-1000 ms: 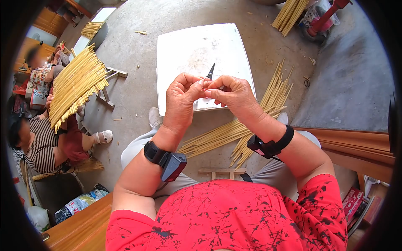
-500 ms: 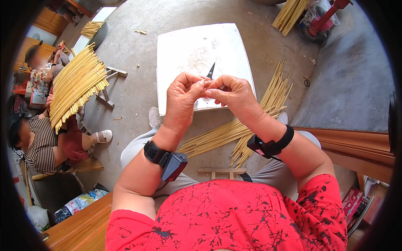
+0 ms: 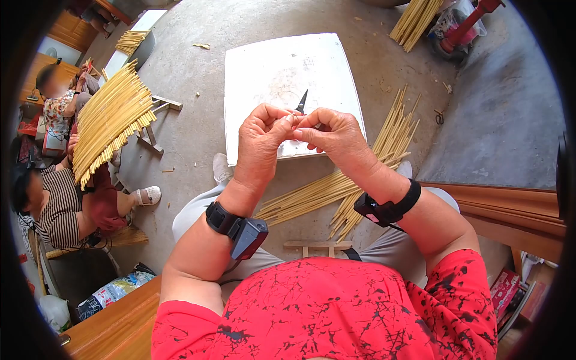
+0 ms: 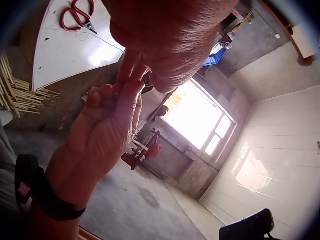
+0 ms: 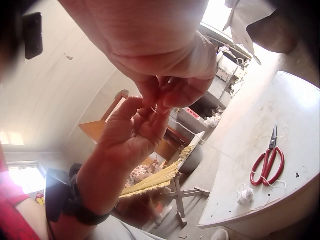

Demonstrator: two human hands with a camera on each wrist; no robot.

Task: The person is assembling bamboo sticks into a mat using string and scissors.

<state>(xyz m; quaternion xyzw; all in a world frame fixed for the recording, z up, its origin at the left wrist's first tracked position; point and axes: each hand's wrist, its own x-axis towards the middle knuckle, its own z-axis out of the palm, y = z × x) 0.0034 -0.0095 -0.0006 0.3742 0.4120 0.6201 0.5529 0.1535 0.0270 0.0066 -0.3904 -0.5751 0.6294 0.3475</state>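
Observation:
My left hand and right hand meet fingertip to fingertip over the near edge of a white table. Both pinch a thin white string, which trails from the fingers toward the tabletop in the right wrist view. Its short stretch between the fingertips is mostly hidden by the fingers. Red-handled scissors lie on the table, with a small ball of white string beside them. In the head view, the hands cover the handles and only the dark blades show.
Loose straw-coloured sticks lie on the floor between my feet and along the table's right side. To the left, a seated person holds a mat of similar sticks near a metal stand. Another bundle lies at the back right.
Both my hands keep the same place and pinch. At the left, the stick mat has shifted very slightly to the right.

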